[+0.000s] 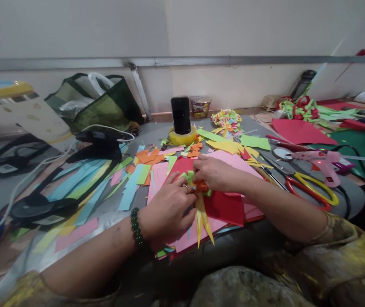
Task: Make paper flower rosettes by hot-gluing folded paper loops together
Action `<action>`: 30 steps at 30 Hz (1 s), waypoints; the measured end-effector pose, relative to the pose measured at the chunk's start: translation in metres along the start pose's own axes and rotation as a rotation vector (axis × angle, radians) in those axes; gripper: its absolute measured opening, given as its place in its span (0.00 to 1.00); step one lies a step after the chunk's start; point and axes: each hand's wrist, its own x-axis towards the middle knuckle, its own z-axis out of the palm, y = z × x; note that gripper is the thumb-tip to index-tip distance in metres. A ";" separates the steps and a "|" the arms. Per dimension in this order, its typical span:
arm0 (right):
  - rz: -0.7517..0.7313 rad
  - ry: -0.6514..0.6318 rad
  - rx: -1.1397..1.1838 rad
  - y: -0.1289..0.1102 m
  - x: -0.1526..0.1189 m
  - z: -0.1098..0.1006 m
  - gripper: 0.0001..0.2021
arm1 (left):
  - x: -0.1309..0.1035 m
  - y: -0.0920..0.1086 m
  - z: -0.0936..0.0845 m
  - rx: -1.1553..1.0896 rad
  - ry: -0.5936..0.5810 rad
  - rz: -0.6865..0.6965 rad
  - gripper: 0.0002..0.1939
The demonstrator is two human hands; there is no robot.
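My left hand (172, 207), with a ring and a green bead bracelet (136, 227), is closed at the left side of a small paper piece of green and orange strips (201, 186). From the right, my right hand (212, 172) pinches the top of the same piece with bent fingers. Pointed yellow paper strips (202, 219) hang from it toward me. Beneath lie red paper (227, 207) and a stack of pink sheets (182, 244). My fingers partly hide the paper piece.
Scissors (310, 192) and a pink glue gun (321, 164) lie at the right. A phone (181, 115) stands in a yellow tape roll (183, 135) behind my hands. Blue strips (129, 189), a lamp-like black stand (46, 209) and a green bag (105, 102) are at the left.
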 end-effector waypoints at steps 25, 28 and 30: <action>0.182 0.067 0.115 0.021 -0.008 0.003 0.22 | 0.000 -0.001 0.000 -0.037 0.009 -0.002 0.10; 0.209 0.068 0.107 0.021 -0.008 0.002 0.22 | 0.000 -0.001 0.001 -0.030 0.009 -0.004 0.09; 0.218 0.049 0.099 0.021 -0.008 0.002 0.22 | 0.000 -0.001 0.001 -0.027 0.004 -0.007 0.09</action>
